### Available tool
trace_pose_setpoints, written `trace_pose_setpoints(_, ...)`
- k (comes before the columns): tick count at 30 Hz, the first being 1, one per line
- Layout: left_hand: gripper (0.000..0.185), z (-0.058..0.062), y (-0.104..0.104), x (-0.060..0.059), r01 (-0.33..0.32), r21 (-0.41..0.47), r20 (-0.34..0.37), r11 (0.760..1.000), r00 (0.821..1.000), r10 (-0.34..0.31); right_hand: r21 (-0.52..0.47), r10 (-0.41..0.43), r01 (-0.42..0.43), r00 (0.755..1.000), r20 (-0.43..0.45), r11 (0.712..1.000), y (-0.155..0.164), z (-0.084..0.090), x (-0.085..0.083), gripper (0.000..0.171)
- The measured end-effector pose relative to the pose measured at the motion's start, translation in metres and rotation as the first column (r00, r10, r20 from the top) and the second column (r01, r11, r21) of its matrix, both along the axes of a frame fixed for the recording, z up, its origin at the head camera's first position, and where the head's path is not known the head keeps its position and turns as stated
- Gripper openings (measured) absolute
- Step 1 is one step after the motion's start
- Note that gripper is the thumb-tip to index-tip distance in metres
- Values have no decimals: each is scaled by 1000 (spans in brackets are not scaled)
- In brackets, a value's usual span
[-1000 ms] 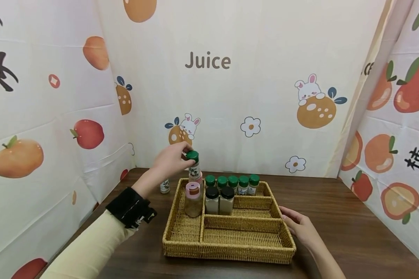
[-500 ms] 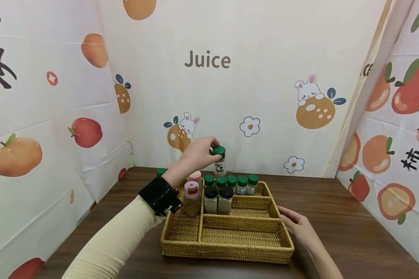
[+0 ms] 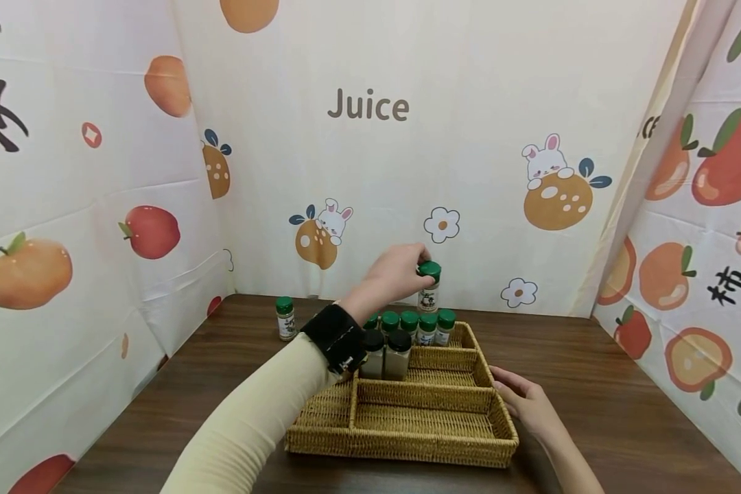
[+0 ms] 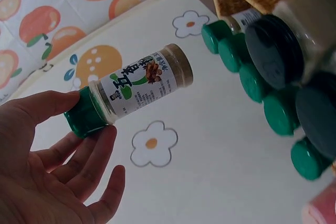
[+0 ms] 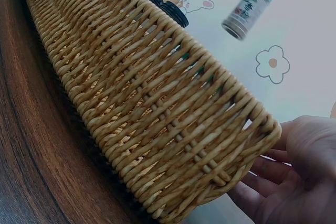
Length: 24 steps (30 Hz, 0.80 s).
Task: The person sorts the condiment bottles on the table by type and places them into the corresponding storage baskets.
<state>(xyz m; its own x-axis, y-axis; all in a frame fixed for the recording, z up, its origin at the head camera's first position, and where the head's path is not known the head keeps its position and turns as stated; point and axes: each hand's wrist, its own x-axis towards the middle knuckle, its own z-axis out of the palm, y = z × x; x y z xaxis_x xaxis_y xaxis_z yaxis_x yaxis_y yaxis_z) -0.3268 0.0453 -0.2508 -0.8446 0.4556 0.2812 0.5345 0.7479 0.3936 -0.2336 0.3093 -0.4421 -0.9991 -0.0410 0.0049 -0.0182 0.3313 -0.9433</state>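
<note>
Between thumb and fingers, my left hand (image 3: pixel 395 271) pinches the green cap of a spice jar (image 3: pixel 429 295). The jar is held upright above the back rim of a wicker basket (image 3: pixel 432 446), apart from it. In the left wrist view, the jar (image 4: pixel 147 82) shows a white label and pale brown powder. My right hand (image 3: pixel 527 401) touches the basket's right wall; in the right wrist view its fingers (image 5: pixel 265 174) lie at the wicker corner. Several green-capped jars (image 3: pixel 409 320) line the back compartment, with black-capped jars (image 3: pixel 398 360) in the middle one.
Another green-capped jar (image 3: pixel 286 320) stands on the wooden table (image 3: pixel 234 384) left of the basket. A pink cap (image 4: pixel 321 205) shows at the left wrist view's edge; my left arm hides the basket's left part in the head view. A printed cloth (image 3: pixel 370 171) hangs behind.
My left hand has carried the spice jar rightward, from above the basket's left compartment to behind the row's right end. My right hand stays against the basket.
</note>
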Motion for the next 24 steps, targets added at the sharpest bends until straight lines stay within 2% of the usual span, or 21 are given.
trace_pose_setpoints(11,32,-12,36,-8,4,-29,1,1000,1000,-4,11,-6,6,1000,-1,1000,1,-1,-1,52)
trace_pose_setpoints(17,32,-23,54,-13,29,-24,4,999,1000,-29,9,1,-1,1000,-3,1000,2,-2,-1,52)
trace_pose_setpoints(24,29,-36,70,-22,8,-37,6,999,1000,-8,-5,-6,6,1000,2,1000,1,-2,-1,52)
